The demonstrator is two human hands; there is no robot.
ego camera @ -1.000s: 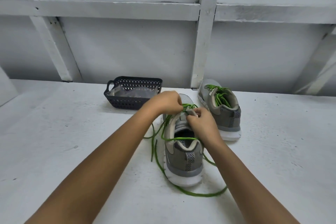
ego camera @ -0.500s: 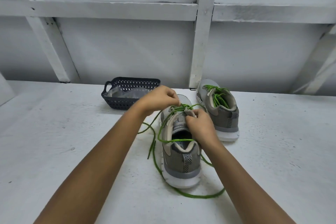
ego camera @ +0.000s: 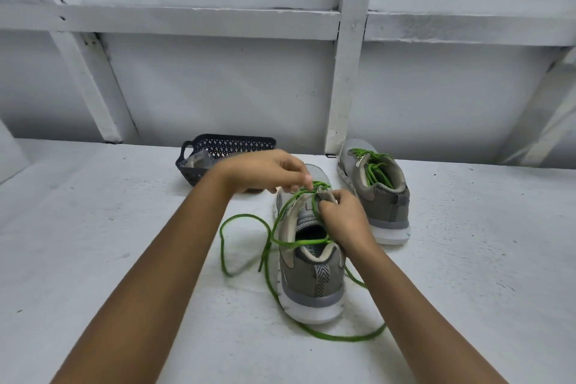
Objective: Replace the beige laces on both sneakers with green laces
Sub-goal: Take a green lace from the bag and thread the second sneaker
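Two sneakers on the go, and I'd say this is the second one mid-lacing. Closest to the near edge of the white surface (ego camera: 124, 259), a long slack run of green lace (ego camera: 343, 335) curls round the heel of the near sneaker (ego camera: 311, 284). That sneaker sits about mid-surface, heel toward the near edge. More of the lace loops off to its left and drapes across the opening.

The right hand (ego camera: 343, 218) has its fingers curled on the top of the upper. Whether that's the tongue or the eyelet flap, I can't tell. The left hand (ego camera: 265, 171), just beyond, pinches the lace between thumb and fingertip right over the eyelets.

My guess is the lace handles limp and light, so it tangles easily. I'd grab it close to the tip for poking through holes. The shoe looks light enough to skid, so keeping a grip on the upper makes sense.

Further back, the far sneaker (ego camera: 383, 199) is already laced in green, near the far edge. Left of it, a dark lattice basket (ego camera: 230, 145) holds a clear bag (ego camera: 196, 160), right against the wall (ego camera: 218, 87). No beige laces I can make out.
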